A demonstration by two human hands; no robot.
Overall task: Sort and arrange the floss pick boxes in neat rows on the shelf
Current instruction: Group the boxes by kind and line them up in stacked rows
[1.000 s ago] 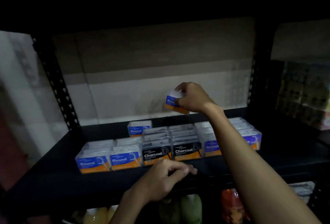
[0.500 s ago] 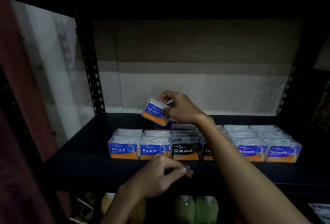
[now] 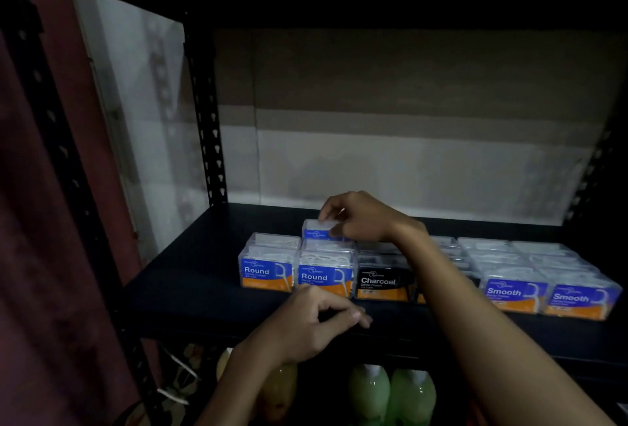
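Floss pick boxes stand in rows on the black shelf (image 3: 190, 293): blue Round boxes (image 3: 266, 271) at the left, black Charcoal boxes (image 3: 380, 279) in the middle, blue Smooth boxes (image 3: 516, 291) at the right. My right hand (image 3: 360, 218) grips a blue Round box (image 3: 316, 230) at the back of the second Round column, low over the boxes behind the front one. My left hand (image 3: 312, 320) hovers at the shelf's front edge, fingers loosely curled, holding nothing. My right forearm hides part of the Charcoal rows.
Black perforated uprights (image 3: 204, 119) frame the shelf, with a pale wall behind. Green bottles (image 3: 390, 391) and a yellowish one (image 3: 278, 388) stand on the level below. The back strip of the shelf behind the boxes is bare.
My right hand has lowered the Round box from mid-air down to the back of the second Round column. The view has shifted left and down. My left hand has hardly moved.
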